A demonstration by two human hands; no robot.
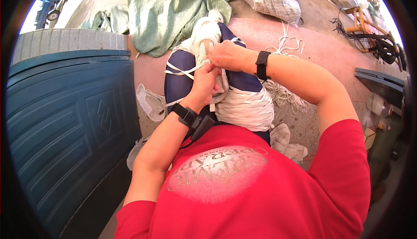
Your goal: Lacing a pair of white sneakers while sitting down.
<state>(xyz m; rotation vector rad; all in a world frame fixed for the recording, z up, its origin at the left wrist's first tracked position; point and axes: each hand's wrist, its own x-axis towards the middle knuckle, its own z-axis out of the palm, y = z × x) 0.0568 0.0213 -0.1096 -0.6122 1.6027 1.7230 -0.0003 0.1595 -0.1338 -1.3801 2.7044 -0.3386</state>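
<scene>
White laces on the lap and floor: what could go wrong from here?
The bundle of laces lies across the right thigh and might slip off. A loose strand crosses the left thigh near the left hand and could snag. The heap of laces on the floor has overlapping strands that may tangle.

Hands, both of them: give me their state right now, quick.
Left hand: closed, fingers curled at the pale shoe; exact grip hidden.
Right hand: closed at the same shoe; what it pinches can't be told.
</scene>
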